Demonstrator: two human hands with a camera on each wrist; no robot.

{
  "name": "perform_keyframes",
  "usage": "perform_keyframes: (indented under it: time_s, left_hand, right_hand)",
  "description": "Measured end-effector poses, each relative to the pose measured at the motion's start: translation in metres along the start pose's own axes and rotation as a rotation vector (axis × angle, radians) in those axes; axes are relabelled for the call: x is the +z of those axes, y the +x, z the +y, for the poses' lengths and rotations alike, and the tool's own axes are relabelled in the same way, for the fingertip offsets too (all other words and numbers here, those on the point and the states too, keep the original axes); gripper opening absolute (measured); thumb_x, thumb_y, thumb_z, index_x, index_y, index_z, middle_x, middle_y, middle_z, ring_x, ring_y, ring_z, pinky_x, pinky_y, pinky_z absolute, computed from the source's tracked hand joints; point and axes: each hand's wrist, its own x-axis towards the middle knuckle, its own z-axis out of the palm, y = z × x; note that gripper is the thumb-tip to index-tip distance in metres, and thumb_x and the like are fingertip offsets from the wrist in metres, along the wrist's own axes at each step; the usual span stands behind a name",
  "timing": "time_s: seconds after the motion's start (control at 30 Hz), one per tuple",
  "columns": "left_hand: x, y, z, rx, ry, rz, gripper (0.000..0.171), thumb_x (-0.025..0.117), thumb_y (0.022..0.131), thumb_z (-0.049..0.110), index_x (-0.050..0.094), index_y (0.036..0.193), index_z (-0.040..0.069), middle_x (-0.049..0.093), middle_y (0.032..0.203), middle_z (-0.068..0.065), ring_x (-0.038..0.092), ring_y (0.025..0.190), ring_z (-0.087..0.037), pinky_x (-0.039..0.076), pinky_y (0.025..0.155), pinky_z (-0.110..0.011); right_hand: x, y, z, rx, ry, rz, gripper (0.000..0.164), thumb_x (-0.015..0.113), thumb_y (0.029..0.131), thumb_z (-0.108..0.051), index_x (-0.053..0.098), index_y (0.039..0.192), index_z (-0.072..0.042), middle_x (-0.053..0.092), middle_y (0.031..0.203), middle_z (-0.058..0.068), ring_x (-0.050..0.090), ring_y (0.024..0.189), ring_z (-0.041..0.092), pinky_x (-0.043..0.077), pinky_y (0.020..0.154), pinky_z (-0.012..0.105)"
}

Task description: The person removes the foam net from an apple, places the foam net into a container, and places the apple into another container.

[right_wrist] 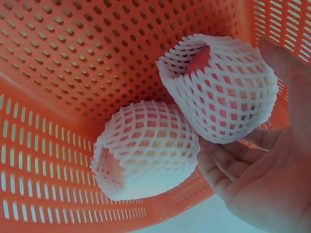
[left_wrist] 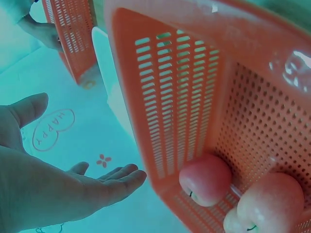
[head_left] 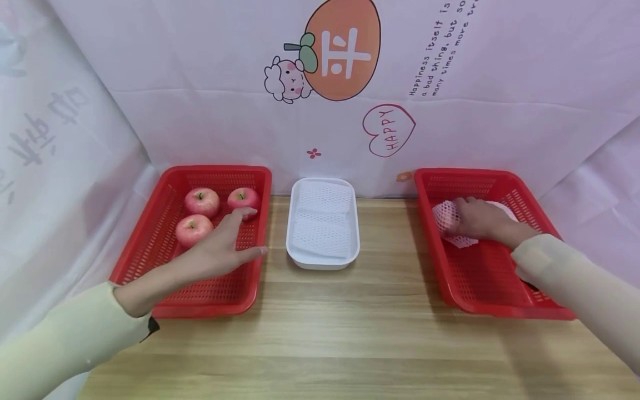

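Note:
My left hand (head_left: 217,247) is spread above the red basket (head_left: 172,300) on the left, fingers extended near a red apple (head_left: 243,198) and holding nothing. Two more apples, a paler one (head_left: 202,202) and another (head_left: 194,231), lie beside it. In the right basket (head_left: 452,291), my right hand (head_left: 477,219) grips an apple in a white foam net (right_wrist: 226,90). Its thumb lies along one side and its fingers curl beneath, as the right wrist view shows. A second netted apple (right_wrist: 148,150) sits against it on the basket floor, partly behind the hand in the head view.
Between the baskets stands a white tray (head_left: 291,233) with white perforated liners (head_left: 322,219) inside. All stand on a wooden table (head_left: 340,333). A printed cloth (head_left: 220,122) hangs right behind them, and more cloth closes off both sides.

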Motion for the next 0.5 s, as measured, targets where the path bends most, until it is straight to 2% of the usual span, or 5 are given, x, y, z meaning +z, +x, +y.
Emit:
perform_keyframes:
  time_s: [0.17,0.33,0.5]
  left_hand:
    - [0.005,-0.004,0.004,0.020,0.014,-0.026,0.085,0.074,0.099,0.033,0.024,0.162,0.005,0.037,0.160,-0.024,0.040,0.145,-0.043,0.044,0.114,-0.066]
    - [0.011,-0.007,0.008,0.059,-0.008,-0.054,0.084,0.073,0.100,0.033,0.025,0.161,0.003,0.037,0.159,-0.024,0.040,0.146,-0.042,0.042,0.116,-0.065]
    - [0.015,-0.010,0.010,0.050,-0.016,-0.075,0.087,0.074,0.098,0.035,0.024,0.162,0.004,0.036,0.161,-0.022,0.039,0.147,-0.042,0.043,0.114,-0.066]
  right_hand:
    - [0.004,0.002,-0.002,-0.023,-0.016,0.014,0.097,0.093,0.073,-0.039,0.046,0.141,0.012,0.060,0.118,0.033,0.063,0.105,0.048,0.058,0.087,0.068]
    - [0.008,0.004,-0.005,-0.066,-0.025,0.040,0.089,0.090,0.079,-0.035,0.046,0.141,0.012,0.059,0.118,0.034,0.063,0.104,0.048,0.058,0.089,0.068]
    - [0.012,0.005,-0.009,-0.064,-0.002,0.044,0.088,0.088,0.082,-0.031,0.043,0.144,0.012,0.054,0.123,0.036,0.062,0.105,0.049,0.059,0.088,0.067]
